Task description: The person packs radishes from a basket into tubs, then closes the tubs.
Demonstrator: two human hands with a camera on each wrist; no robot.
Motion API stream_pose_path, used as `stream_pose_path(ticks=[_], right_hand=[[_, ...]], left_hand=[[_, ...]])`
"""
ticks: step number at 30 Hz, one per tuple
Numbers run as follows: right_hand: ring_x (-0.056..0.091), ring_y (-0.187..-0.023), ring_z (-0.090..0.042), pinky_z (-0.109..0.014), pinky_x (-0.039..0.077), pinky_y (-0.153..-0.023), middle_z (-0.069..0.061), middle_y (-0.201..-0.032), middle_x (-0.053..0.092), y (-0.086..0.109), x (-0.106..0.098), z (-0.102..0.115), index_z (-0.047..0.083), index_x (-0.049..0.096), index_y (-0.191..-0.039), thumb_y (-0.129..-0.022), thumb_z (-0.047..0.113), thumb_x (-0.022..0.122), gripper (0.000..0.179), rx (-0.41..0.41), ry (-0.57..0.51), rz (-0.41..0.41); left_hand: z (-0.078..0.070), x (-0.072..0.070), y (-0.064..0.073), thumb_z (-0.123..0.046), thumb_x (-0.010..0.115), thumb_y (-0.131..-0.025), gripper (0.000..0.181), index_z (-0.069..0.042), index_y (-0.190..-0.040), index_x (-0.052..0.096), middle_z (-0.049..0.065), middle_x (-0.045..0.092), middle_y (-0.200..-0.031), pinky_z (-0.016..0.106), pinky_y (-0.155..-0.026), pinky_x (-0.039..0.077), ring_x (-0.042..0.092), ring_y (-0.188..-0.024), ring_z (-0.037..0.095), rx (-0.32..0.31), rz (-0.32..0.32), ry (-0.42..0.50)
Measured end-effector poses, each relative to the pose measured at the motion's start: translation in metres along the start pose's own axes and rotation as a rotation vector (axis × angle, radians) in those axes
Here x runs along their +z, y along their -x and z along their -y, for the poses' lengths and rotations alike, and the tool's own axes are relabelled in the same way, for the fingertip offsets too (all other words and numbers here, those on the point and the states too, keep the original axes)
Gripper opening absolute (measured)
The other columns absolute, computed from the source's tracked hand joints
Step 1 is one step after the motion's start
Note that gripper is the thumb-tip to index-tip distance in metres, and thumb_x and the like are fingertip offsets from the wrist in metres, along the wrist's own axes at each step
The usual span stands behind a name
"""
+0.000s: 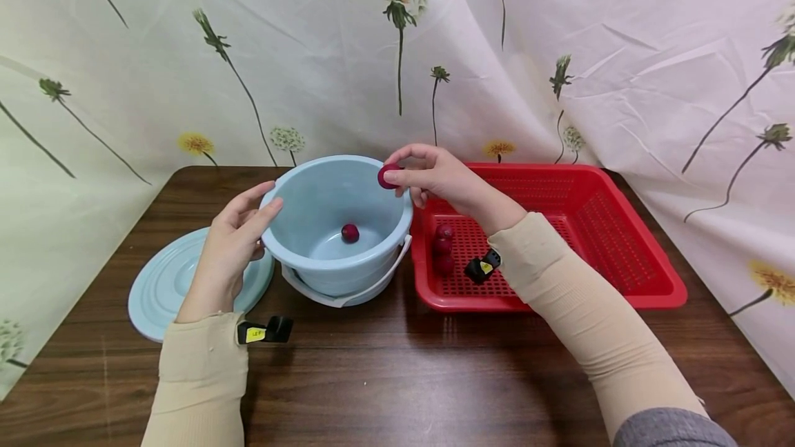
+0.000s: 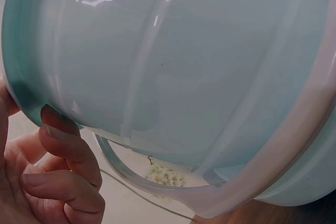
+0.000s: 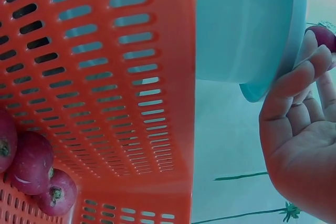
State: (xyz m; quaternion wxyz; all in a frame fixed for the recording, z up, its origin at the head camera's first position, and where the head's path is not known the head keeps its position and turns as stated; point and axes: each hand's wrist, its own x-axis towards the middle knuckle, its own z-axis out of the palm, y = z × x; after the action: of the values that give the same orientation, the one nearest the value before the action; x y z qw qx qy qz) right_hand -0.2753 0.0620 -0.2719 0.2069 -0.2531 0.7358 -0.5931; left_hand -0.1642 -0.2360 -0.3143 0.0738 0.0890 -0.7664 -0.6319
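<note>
My left hand (image 1: 228, 243) grips the left rim of a light blue bucket (image 1: 338, 278), thumb over the edge; in the left wrist view its curled fingers (image 2: 71, 148) show beneath the rim. Over the bucket's right rim, my right hand (image 1: 444, 181) pinches a dark red radish (image 1: 388, 176) between thumb and fingers. One radish (image 1: 350, 233) lies on the bucket's floor. Several more radishes (image 3: 34, 163) sit together in a red plastic basket (image 1: 646, 240), at its left end, right beside the bucket.
A round light blue lid (image 1: 152, 295) lies flat on the table at the left, partly behind my left forearm. The bucket's handle (image 1: 341, 301) hangs down at the front. Behind the brown wooden table (image 1: 373, 385) hangs a white cloth (image 1: 323, 40) printed with dandelions.
</note>
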Motion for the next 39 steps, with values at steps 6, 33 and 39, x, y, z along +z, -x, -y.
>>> stream_pose_path(ticks=[6,33,39], right_hand=[[0.052,-0.056,-0.016,-0.028,0.050,-0.059,-0.011,-0.088,0.067,0.000,-0.001,0.000,0.010,0.061,-0.120,-0.096,0.017,0.063,0.025,0.007,-0.002,-0.012],[0.052,-0.060,-0.017,-0.027,0.050,-0.062,-0.007,-0.084,0.062,0.005,-0.026,-0.016,0.011,0.063,-0.111,-0.093,0.019,0.068,0.021,0.111,-0.029,-0.101],[0.056,-0.064,-0.018,-0.028,0.053,-0.065,-0.008,-0.088,0.063,0.007,-0.032,-0.021,0.009,0.064,-0.112,-0.094,0.021,0.068,0.023,0.135,-0.016,-0.105]], left_hand=[[0.000,0.000,-0.001,-0.044,0.068,-0.092,0.063,-0.020,-0.147,0.047,-0.012,0.062,-0.083,0.018,-0.051,0.038,0.048,-0.059,0.004,0.000,0.008,-0.011],[0.001,0.000,-0.001,-0.042,0.069,-0.092,0.062,-0.020,-0.146,0.048,-0.012,0.064,-0.083,0.018,-0.049,0.036,0.048,-0.057,0.003,0.000,0.014,0.035],[0.002,0.000,-0.001,-0.040,0.070,-0.091,0.062,-0.020,-0.146,0.049,-0.012,0.065,-0.083,0.018,-0.049,0.036,0.048,-0.056,0.003,-0.001,0.022,0.072]])
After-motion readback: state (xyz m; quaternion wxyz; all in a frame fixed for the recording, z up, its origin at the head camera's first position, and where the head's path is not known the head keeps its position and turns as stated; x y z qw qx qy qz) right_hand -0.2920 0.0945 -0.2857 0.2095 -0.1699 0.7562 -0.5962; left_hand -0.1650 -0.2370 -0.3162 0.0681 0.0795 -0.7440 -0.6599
